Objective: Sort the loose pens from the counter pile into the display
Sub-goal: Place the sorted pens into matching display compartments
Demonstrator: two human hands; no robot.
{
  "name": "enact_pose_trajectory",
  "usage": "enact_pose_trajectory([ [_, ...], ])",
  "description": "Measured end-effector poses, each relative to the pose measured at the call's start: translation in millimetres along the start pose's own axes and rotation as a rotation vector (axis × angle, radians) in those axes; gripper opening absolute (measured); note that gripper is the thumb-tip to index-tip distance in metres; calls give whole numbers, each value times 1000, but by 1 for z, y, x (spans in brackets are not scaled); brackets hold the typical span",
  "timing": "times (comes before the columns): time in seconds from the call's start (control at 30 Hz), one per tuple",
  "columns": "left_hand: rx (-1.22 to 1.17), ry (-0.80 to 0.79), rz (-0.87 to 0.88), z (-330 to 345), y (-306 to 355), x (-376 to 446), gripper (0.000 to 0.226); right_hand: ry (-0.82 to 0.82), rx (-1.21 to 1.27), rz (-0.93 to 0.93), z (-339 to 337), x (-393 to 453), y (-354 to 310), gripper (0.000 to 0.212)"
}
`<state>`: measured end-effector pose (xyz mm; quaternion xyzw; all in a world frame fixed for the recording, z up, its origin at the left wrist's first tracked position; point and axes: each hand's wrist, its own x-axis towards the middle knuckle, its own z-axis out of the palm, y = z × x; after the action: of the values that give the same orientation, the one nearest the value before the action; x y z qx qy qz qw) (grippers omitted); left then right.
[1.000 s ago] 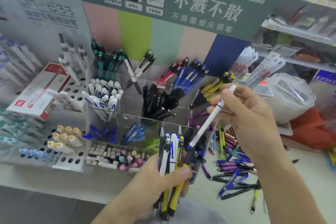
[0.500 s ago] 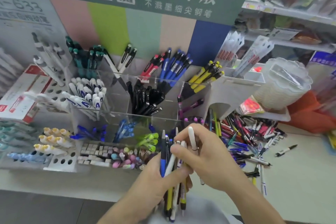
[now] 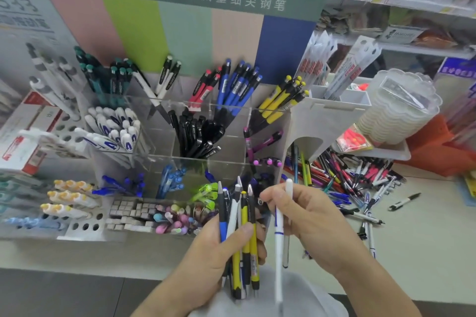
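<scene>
My left hand point(image 3: 213, 252) grips a bundle of pens point(image 3: 240, 226) upright: black-and-blue, white, and yellow-and-black ones, tips up. Just to its right, my right hand point(image 3: 306, 226) holds a white pen point(image 3: 279, 234) with blue markings, nearly vertical, beside the bundle. The loose pile of pens point(image 3: 353, 183) lies on the counter to the right. Straight ahead stands the clear acrylic display point(image 3: 164, 121), its compartments filled with white, black, blue, red, yellow and purple pens.
A white perforated pen rack point(image 3: 77, 226) and a red-and-white box point(image 3: 23, 134) stand at the left. A stack of clear plastic trays point(image 3: 401, 110) and an orange cloth point(image 3: 438, 152) are at the right. Erasers and pastel pens point(image 3: 154, 213) fill the front tray.
My right hand brought the white pen down from over the display to the bundle in my left hand, then drew it slightly right. The view shifted toward the pile.
</scene>
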<state>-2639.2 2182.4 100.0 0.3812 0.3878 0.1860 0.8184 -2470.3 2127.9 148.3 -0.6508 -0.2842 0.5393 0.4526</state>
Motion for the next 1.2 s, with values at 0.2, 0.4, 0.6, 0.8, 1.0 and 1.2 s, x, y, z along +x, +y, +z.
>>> enact_pose_trajectory([
  [0.2, 76, 57, 66, -5, 0, -3, 18, -283, -67, -112, 5, -19, 10, 29],
  [0.4, -2, 67, 7, -10, -2, -2, 36, -391, 234, -275, 3, -27, -4, 22],
  [0.6, 3, 72, 18, -11, -3, 2, 36, -127, -270, -439, -25, -10, -19, 22],
  [0.8, 33, 31, 49, -12, -5, 6, 45, -439, 264, -38, 3, -9, 24, 37],
  [1.0, -86, -80, -7, -7, -1, 1, 41, -270, 100, -79, -1, -14, 6, 31],
  [1.2, -313, -304, -104, -4, 4, 0, 45, -75, -683, -416, 7, 9, -11, 11],
])
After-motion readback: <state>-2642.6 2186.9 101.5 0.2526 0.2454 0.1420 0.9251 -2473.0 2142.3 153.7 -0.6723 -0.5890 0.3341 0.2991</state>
